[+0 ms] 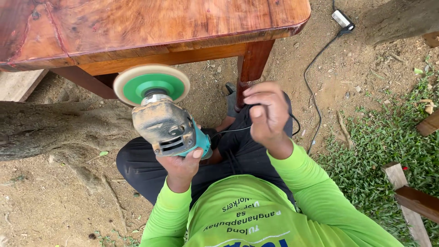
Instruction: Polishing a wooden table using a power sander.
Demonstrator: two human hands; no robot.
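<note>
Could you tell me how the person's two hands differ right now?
The left hand grips the teal grinder around its body; the right hand holds only the thin black cord. The left sits lower, the right is raised higher. Both wear bright green sleeves.

Grinder [167,126] below table [151,27] edge (left of its leg [250,68]).

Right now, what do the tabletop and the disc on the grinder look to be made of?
Tabletop: solid wood, reddish-brown with swirling grain, glossy as if varnished. Disc on the angle grinder in the left hand: a green, plastic-looking backing with a pale cream rim, possibly felt or foam; the picture leaves it open.
</note>
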